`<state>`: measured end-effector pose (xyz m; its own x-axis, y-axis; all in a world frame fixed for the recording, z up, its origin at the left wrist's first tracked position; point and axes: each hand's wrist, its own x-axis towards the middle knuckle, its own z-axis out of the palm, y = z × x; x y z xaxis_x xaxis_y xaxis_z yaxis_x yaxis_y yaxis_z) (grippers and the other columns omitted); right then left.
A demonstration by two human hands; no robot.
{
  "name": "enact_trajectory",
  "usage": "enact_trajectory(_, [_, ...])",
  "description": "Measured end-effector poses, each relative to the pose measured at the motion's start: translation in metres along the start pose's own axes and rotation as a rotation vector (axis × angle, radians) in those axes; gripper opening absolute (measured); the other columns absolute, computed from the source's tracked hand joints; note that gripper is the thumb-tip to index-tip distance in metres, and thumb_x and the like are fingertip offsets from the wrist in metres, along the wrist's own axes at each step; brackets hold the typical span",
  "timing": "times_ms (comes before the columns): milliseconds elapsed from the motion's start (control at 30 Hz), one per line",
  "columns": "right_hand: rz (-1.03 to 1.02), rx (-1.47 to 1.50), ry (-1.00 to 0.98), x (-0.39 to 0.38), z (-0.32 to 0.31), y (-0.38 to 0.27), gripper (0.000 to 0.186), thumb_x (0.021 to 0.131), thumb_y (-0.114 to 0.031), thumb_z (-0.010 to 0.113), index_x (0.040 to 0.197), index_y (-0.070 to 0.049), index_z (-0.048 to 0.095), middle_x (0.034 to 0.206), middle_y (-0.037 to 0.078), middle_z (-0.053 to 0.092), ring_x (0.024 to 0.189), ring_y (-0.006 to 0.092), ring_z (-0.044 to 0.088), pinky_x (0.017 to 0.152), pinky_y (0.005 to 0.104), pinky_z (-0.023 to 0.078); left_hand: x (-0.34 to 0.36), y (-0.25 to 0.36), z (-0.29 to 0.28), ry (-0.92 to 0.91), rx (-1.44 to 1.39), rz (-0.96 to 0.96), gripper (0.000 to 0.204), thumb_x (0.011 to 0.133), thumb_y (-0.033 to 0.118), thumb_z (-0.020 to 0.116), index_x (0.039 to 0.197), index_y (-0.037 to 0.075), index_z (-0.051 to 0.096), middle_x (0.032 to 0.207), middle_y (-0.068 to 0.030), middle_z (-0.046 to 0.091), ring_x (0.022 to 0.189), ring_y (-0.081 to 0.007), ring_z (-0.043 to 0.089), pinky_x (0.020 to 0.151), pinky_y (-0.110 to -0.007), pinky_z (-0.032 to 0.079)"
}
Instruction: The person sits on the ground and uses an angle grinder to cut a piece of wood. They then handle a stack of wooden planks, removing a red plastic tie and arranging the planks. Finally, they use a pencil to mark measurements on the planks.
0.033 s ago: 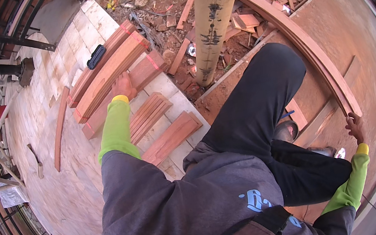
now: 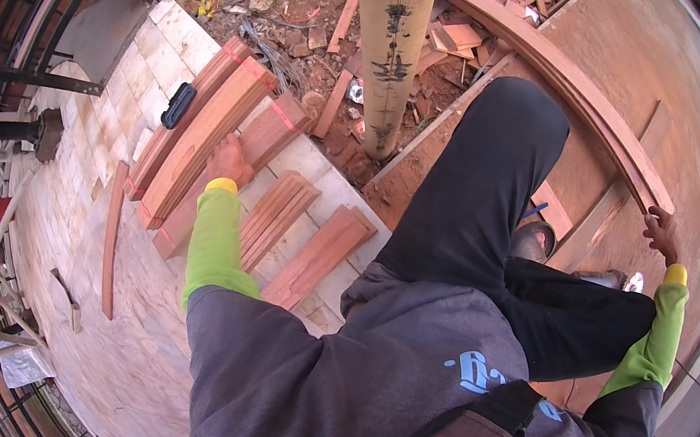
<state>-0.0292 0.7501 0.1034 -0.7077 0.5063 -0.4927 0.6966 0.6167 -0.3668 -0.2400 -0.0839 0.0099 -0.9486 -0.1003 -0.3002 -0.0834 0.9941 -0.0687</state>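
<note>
Little has moved since the earlier frame: your left hand (image 2: 228, 162) and right hand (image 2: 663, 234) have each shifted only very slightly, and the wood lies as it did. Your left hand rests on the nearest reddish-brown wooden bundle (image 2: 268, 137), the one with a red band near its far end. Its fingers are partly bent, but you can't tell from this angle whether they grip the wood or simply lie against it. Just beyond that bundle, beside it, lie the middle banded reddish-brown bundle (image 2: 207, 139) and the farthest reddish-brown bundle (image 2: 202, 97), with a black oblong case (image 2: 178, 105) on top of the farthest. Closer to you on the pale tiled floor (image 2: 151, 366) are a small stack of thin reddish-brown slats (image 2: 280, 217) and a short stack of wider reddish-brown boards (image 2: 319, 257).

Over to your right, your right hand is at the near end of the long reddish-brown planks (image 2: 563, 73), its fingers loosely curled and partly spread; whether they have hold of that end can't be made out. A thick pale wooden post (image 2: 398, 41) stands between the bundles and those planks.
</note>
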Motion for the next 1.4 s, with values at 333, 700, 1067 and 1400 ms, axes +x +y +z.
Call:
enact_trajectory(333, [-0.211, -0.016, 0.086, 0.006, -0.014, -0.012, 0.055, 0.096, -0.036, 0.058, 0.134, 0.002, 0.050, 0.109, 0.016, 0.065, 0.090, 0.0177, 0.064, 0.074, 0.0299, 0.052, -0.094, 0.002, -0.089, 0.075, -0.115, 0.229, 0.051, 0.063, 0.005, 0.066, 0.107, 0.000, 0.042, 0.107, -0.0294, 0.057, 0.103, -0.0466, 0.056, 0.088, -0.051, 0.046])
enact_trajectory(700, [-1.134, 0.212, 0.531, -0.160, 0.076, -0.275, 0.054, 0.091, -0.026, 0.067, 0.132, 0.005, 0.050, 0.121, 0.019, 0.063, 0.109, 0.0275, 0.064, 0.094, 0.0370, 0.050, -0.191, 0.112, -0.156, -0.066, -0.204, 0.557, 0.053, 0.052, 0.009, 0.067, 0.099, 0.000, 0.043, 0.095, -0.0220, 0.054, 0.092, -0.0433, 0.052, 0.078, -0.047, 0.042])
enact_trajectory(1067, [-1.168, -0.053, 0.180, -0.250, 0.063, -0.241, 0.091, 0.065, -0.054, 0.077, 0.126, 0.007, 0.051, 0.126, 0.022, 0.054, 0.117, 0.0408, 0.053, 0.099, 0.0530, 0.041, -0.232, 0.248, -0.163, 0.129, -0.230, 1.049, 0.051, 0.049, 0.008, 0.067, 0.097, 0.000, 0.052, 0.086, -0.0126, 0.050, 0.081, -0.0290, 0.053, 0.070, -0.036, 0.039])
enact_trajectory(1400, [-0.765, -0.662, 0.054, -0.260, 0.091, -0.213, 0.094, 0.053, -0.020, 0.087, 0.136, -0.008, 0.045, 0.138, 0.012, 0.045, 0.131, 0.0329, 0.040, 0.107, 0.0512, 0.031, -0.250, 0.303, -0.106, 0.439, -0.134, 1.181, 0.034, 0.072, 0.020, 0.062, 0.097, -0.002, 0.057, 0.091, -0.0178, 0.057, 0.088, -0.0301, 0.056, 0.081, -0.038, 0.044])
